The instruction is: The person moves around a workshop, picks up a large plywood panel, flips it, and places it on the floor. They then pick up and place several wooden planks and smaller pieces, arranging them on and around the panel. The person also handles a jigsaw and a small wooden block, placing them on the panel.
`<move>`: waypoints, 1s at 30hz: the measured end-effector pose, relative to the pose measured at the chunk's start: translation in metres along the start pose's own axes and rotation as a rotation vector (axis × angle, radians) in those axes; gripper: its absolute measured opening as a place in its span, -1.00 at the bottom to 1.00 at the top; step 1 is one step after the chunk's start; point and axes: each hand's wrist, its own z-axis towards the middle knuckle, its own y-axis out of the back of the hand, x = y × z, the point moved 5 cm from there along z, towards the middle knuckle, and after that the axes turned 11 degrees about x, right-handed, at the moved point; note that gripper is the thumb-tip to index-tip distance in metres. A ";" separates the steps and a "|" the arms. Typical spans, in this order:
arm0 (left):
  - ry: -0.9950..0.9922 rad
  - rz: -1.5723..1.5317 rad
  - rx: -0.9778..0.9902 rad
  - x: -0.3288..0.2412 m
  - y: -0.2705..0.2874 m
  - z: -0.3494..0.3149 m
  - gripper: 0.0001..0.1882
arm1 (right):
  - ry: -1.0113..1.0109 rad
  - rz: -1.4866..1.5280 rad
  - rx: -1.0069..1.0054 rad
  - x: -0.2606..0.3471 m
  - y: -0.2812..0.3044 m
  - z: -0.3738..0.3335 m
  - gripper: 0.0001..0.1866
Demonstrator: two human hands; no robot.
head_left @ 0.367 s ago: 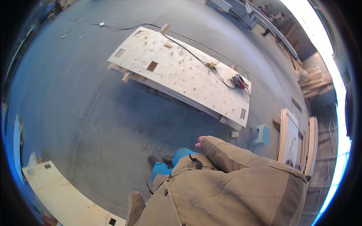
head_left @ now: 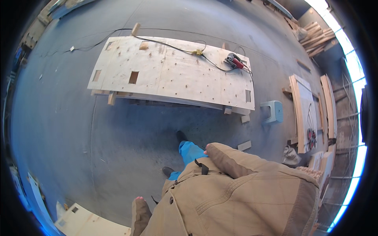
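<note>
Only a bit of my left hand shows past its brown cuff, low in the view beside my jacket. My right hand hangs in front of me, mostly covered by its sleeve. How the fingers are held cannot be made out on either hand, and no object is seen in them. In front of me lies a long pale plywood panel with several rectangular cut-outs, raised on wooden supports. A red and grey corded power tool rests at its right end. Beside a yellow connector, a black cable crosses the panel.
A pale blue-green stool stands right of the panel, with small blocks on the floor nearby. Farther right are wood-edged panels, a whitish bag and stacked lumber. Another cut-out board lies at the lower left.
The view has turned, so the plywood panel now lies more level and farther left. My feet have changed position in a step. Less of my right hand shows beyond its sleeve.
</note>
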 end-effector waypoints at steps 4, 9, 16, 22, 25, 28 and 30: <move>0.008 0.268 0.060 -0.076 -0.079 -0.021 -0.46 | 0.082 0.269 0.024 -0.010 0.054 0.038 -0.49; -0.037 0.633 0.178 -0.159 -0.207 -0.055 -0.44 | 0.244 0.598 0.003 -0.041 0.140 0.052 -0.51; -0.041 0.743 0.307 -0.252 -0.335 -0.042 -0.47 | 0.243 0.844 -0.063 -0.080 0.216 0.080 -0.52; -0.064 1.211 0.304 -0.312 -0.396 0.051 -0.53 | 0.263 1.094 -0.209 -0.148 0.187 0.097 -0.48; -0.110 1.128 0.375 -0.355 -0.460 0.082 -0.58 | 0.105 1.087 -0.227 -0.198 0.151 0.065 -0.47; -0.146 0.988 0.482 -0.401 -0.547 0.092 -0.62 | -0.090 1.251 -0.184 -0.243 0.124 0.038 -0.48; -0.172 0.929 0.538 -0.422 -0.602 0.091 -0.65 | -0.153 1.412 -0.114 -0.243 0.100 0.024 -0.49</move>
